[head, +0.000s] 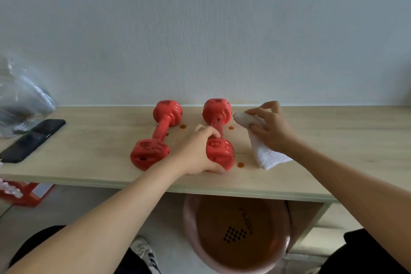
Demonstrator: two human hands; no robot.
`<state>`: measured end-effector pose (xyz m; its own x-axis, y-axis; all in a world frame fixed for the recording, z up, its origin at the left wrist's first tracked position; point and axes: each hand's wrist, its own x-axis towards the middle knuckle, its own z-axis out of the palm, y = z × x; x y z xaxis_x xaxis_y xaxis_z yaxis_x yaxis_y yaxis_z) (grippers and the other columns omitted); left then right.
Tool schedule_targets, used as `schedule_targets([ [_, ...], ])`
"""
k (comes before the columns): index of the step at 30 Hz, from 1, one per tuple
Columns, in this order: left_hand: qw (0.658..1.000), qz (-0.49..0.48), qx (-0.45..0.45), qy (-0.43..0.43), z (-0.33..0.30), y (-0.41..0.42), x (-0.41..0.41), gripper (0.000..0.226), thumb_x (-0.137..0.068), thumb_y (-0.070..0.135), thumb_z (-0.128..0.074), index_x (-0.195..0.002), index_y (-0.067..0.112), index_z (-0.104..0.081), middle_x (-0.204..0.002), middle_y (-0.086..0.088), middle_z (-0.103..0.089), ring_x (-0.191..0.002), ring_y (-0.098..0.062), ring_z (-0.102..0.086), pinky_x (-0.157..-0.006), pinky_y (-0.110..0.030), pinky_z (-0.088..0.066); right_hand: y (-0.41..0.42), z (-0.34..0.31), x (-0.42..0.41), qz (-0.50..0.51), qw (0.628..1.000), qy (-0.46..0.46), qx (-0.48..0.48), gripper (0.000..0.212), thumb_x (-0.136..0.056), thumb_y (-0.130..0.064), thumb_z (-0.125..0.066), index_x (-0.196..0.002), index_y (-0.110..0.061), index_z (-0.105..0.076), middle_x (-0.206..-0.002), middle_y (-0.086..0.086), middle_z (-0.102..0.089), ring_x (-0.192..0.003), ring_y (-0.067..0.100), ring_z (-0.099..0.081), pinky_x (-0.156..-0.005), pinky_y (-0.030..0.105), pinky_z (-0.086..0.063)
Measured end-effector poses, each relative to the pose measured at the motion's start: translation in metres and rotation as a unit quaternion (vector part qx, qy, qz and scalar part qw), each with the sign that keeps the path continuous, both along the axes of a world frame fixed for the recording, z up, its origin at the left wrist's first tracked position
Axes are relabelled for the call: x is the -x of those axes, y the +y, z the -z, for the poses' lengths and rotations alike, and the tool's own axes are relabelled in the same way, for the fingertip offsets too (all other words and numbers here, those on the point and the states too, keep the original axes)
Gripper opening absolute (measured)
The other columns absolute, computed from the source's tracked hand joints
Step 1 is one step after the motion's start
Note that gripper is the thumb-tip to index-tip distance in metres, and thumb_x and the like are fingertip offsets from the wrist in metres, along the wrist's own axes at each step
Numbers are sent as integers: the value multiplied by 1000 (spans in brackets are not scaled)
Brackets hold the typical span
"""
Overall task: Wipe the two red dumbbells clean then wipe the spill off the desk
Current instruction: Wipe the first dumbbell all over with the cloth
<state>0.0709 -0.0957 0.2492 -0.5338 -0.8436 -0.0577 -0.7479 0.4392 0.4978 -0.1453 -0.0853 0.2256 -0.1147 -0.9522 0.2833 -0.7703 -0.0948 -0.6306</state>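
Observation:
Two red dumbbells lie side by side on the light wooden desk [89,153], their far ends near the wall. The left dumbbell [155,138] lies free. My left hand [198,151] grips the near head of the right dumbbell [219,127]. My right hand [270,128] holds a white cloth [265,153] just right of that dumbbell's far head, with the cloth's loose end trailing on the desk. Small orange spill drops dot the desk: one drop [182,126] between the dumbbells, another drop [231,128] by the right handle, a third drop [240,164] near the cloth.
A black phone [33,139] lies at the desk's left, with a clear plastic bag [20,98] behind it. Under the desk stands a pink round basin [235,233]. A red stool [24,193] sits at the lower left. The wall runs along the desk's back edge.

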Motion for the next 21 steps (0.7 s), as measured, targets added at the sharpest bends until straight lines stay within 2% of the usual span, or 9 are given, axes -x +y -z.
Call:
schedule_targets([
  [2, 1000, -2, 16, 25, 3, -3, 1, 71, -52, 32, -89, -113, 28, -54, -109, 11, -43, -102, -13, -49, -92, -34, -44, -1, 3, -1, 7, 1000, 17, 16, 35, -88, -10, -54, -121, -21, -59, -124, 1, -29, -90, 14, -46, -81, 23, -36],
  [5, 998, 5, 20, 53, 6, -9, -4, 68, -48, 29, -92, -107, 28, -59, -105, 13, -49, -102, -11, -52, -89, -28, -44, -5, -1, -2, 8, 999, 28, 43, 38, -87, -6, -53, -124, -16, -57, -126, 2, -40, -99, 21, -52, -79, 23, -36],
  [8, 998, 19, 24, 54, 4, -16, -12, 70, -44, 31, -93, -107, 28, -62, -101, 16, -51, -101, -9, -55, -92, -30, -46, -12, -12, -14, -37, 993, 75, 78, 42, -86, -6, -54, -125, -22, -55, -123, 1, -48, -104, 27, -54, -82, 37, -45],
  [9, 998, 22, 29, 50, 4, -19, -14, 72, -43, 33, -93, -107, 29, -62, -99, 19, -51, -100, -9, -56, -93, -34, -47, -16, -14, -21, -58, 990, 98, 85, 42, -87, -8, -54, -125, -24, -54, -124, 0, -48, -103, 28, -54, -82, 41, -47],
  [12, 998, 27, 36, 42, 2, -23, -18, 74, -39, 37, -93, -106, 32, -64, -96, 25, -52, -99, -7, -58, -92, -37, -48, -30, -15, -39, -73, 973, 207, 72, 38, -94, -21, -47, -130, -32, -50, -127, 0, -45, -102, 31, -53, -78, 39, -46],
  [16, 997, 26, 33, 60, 7, -25, -22, 73, -38, 38, -93, -105, 33, -65, -97, 20, -56, -97, -7, -59, -91, -37, -48, -54, -7, -50, -50, 943, 329, 13, 35, -98, -26, -43, -129, -40, -48, -123, 5, -44, -99, 34, -55, -66, 36, -41],
  [18, 997, 31, 24, 72, 8, -27, -23, 73, -38, 37, -93, -106, 33, -65, -97, 19, -57, -97, -6, -59, -92, -37, -48, -60, -6, -49, -52, 949, 312, -11, 34, -98, -29, -42, -129, -40, -50, -119, 5, -45, -99, 34, -55, -67, 35, -39],
  [21, 996, 38, 13, 74, 8, -29, -23, 75, -39, 36, -93, -108, 33, -65, -96, 23, -54, -97, -4, -57, -93, -34, -47, -59, -13, -41, -107, 958, 261, -47, 35, -98, -32, -39, -131, -38, -50, -110, 2, -48, -99, 30, -54, -76, 37, -41],
])
